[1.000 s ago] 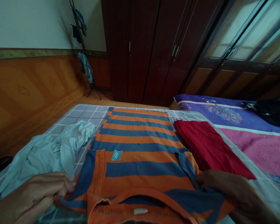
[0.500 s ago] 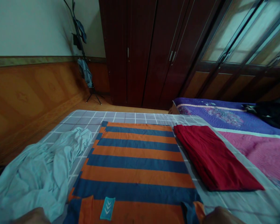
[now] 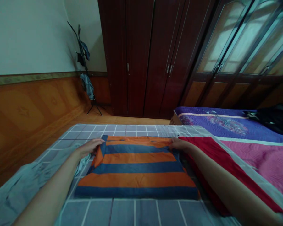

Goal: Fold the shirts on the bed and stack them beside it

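I have both hands well apart at the far edge of the striped shirt: the left hand (image 3: 91, 147) pinches its far left corner, and the right hand (image 3: 180, 145) grips its far right corner, some of its fingers hidden from me. The orange and blue striped shirt (image 3: 139, 168) lies flat between them and spreads back toward my viewpoint, wider at its near edge, which runs nearly straight across.

Nearer than that edge I see a band of bare checked cloth (image 3: 122, 212); beyond the far edge there is a narrower strip, then the cloth's own far edge and the tiled floor (image 3: 132, 121).

On the left, my forearm crosses a rumpled pale garment (image 3: 21, 185), so sideways room is tight there. On the right, my other forearm passes over a red garment (image 3: 215, 150) just beside the shirt.

Past the red garment, a purple and pink bed (image 3: 252, 149) adjoins the checked cloth. A dark wardrobe (image 3: 136, 62) stands across the floor, with a coat stand (image 3: 85, 64) near its left side.
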Demonstrator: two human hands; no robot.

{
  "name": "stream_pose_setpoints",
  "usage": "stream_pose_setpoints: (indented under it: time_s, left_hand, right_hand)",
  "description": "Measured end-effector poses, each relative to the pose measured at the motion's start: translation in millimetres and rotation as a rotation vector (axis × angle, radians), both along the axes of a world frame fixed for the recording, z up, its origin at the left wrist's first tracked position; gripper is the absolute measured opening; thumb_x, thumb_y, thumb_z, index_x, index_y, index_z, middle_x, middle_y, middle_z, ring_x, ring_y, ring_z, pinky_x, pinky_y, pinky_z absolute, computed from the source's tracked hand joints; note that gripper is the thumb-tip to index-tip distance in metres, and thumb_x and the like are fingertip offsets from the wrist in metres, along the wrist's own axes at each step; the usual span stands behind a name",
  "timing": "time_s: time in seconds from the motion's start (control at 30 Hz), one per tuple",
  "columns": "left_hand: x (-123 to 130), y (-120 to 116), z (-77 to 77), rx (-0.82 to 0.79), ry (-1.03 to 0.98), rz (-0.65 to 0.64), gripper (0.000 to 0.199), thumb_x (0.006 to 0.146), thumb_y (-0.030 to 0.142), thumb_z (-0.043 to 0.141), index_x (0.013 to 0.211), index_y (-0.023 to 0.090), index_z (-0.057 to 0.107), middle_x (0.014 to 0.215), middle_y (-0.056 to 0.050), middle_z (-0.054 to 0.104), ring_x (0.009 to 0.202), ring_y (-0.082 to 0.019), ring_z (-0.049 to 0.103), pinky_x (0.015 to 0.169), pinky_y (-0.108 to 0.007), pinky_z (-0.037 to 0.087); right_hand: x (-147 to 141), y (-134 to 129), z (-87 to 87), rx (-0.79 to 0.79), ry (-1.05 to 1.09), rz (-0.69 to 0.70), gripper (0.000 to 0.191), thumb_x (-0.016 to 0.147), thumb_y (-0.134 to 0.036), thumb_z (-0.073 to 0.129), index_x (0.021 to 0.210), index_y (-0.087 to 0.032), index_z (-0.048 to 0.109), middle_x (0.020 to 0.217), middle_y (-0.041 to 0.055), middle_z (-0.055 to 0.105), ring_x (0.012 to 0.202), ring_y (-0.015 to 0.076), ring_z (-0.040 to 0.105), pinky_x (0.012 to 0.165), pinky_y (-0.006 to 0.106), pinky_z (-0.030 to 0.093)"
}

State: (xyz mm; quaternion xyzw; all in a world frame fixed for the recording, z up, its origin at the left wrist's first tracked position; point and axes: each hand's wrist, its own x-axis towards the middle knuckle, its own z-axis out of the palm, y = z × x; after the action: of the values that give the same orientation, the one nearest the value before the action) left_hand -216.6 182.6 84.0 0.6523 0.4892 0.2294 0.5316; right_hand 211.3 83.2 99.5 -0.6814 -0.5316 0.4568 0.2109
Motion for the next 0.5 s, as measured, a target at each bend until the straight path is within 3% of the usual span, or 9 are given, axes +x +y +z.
stream_pose_setpoints:
  time_s: [0.1,0.2,0.3,0.5]
  left_hand:
    - [-1,3,-20.0,-0.026,-0.089,0.035,0.041,0.075,0.047,0.065,0.1,0.015,0.061,0.089,-0.005,0.069,0.077,-0.02,0.064,0.058,-0.023,0.046]
    - [-3,7,-23.5,-0.057,-0.193,-0.006,0.046,0.068,0.041,0.075,0.101,0.013,0.058,0.098,-0.007,0.068,0.087,-0.022,0.065,0.074,-0.027,0.049]
    - [-4,17,-27.3,-0.024,-0.302,0.06,0.049,0.065,0.039,0.077,0.102,0.014,0.057,0.099,-0.008,0.069,0.088,-0.022,0.066,0.081,-0.03,0.049]
    - [-7,36,-53.7,-0.01,-0.312,0.16,0.047,0.057,0.032,0.079,0.096,0.015,0.059,0.091,-0.007,0.071,0.08,-0.023,0.068,0.075,-0.031,0.052]
  right_hand:
    - [4,0,-19.8,0.017,0.071,-0.032,0.012,0.056,-0.023,0.062,0.061,-0.013,0.059,0.055,0.0023,0.063,0.046,0.0103,0.052,0.043,0.02,0.04]
    - [6,-7,-25.2,0.075,0.144,-0.063,0.022,0.061,-0.033,0.065,0.07,-0.013,0.06,0.064,0.0047,0.067,0.051,0.0117,0.057,0.049,0.021,0.045]
    - [7,-5,-28.4,0.155,0.198,-0.107,0.032,0.067,-0.043,0.062,0.081,-0.014,0.061,0.075,0.0053,0.069,0.059,0.0136,0.061,0.056,0.024,0.049]
    - [11,15,-51.1,0.257,0.134,-0.202,0.025,0.057,-0.039,0.066,0.062,-0.016,0.058,0.054,0.0017,0.062,0.045,0.0125,0.054,0.043,0.022,0.042]
